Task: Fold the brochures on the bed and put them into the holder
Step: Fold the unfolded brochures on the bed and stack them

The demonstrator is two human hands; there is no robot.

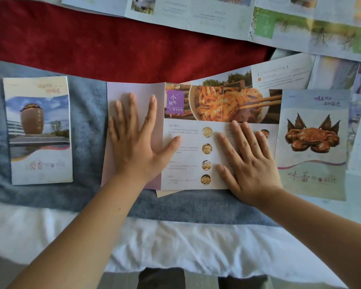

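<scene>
One white-sheeted bed point(175, 247) carries everything, with a red blanket point(92, 44) at the far side and a blue blanket point(88, 122) nearer me. It is soft ground, so creases will want firm pressure. Unfolded sheets point(217, 17) lie along the top. The open brochure point(196, 132) lies before me, with a folded brochure point(38, 130) well to its left. My left hand point(133, 138) presses the lilac panel point(121, 94) and my right hand point(250, 155) the food pages, both grips wide, flat, holding nothing. I'd pin with the right, swing the lilac panel over, match edges, then sweep the crease. No holder shows.
</scene>
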